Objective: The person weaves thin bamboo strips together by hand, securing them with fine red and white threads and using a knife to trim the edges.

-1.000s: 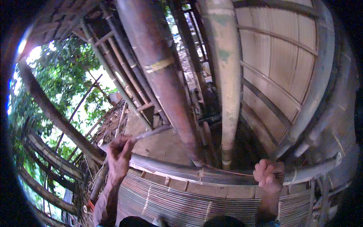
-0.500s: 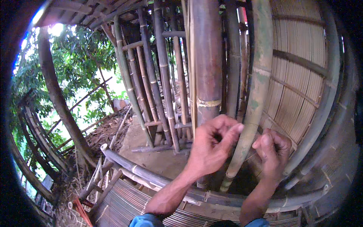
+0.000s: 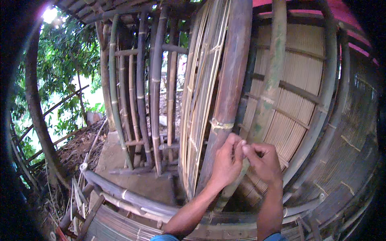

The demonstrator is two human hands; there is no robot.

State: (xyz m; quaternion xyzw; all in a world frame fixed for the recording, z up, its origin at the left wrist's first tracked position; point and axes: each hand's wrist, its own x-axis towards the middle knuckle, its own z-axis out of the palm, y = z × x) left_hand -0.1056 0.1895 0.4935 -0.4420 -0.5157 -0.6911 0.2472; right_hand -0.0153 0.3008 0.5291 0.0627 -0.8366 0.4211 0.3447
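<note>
My left hand (image 3: 228,160) and my right hand (image 3: 265,160) are held up together, their fingertips meeting. Thumb and fingers are pinched closed on both; whatever they hold, if anything, is too fine to make out. Just behind my left hand rises a thick dark brown bamboo post (image 3: 231,80) with a pale ring at its joint. A greenish, mottled bamboo pole (image 3: 267,96) stands behind my right hand. To the left of the thick post leans a panel of thin split-bamboo strips (image 3: 197,104).
A bamboo rail (image 3: 132,197) runs across the front, with a slatted bamboo surface (image 3: 116,223) on my side. Upright bamboo bars (image 3: 155,92) form a railing beyond. On the right are a woven bamboo wall (image 3: 297,80) and a darker slatted wall (image 3: 350,132). A tree trunk (image 3: 36,100) stands left.
My hands have come together from being apart, the right one moving left toward the left one. My view has shifted, and the split-bamboo panel now shows broadly.
</note>
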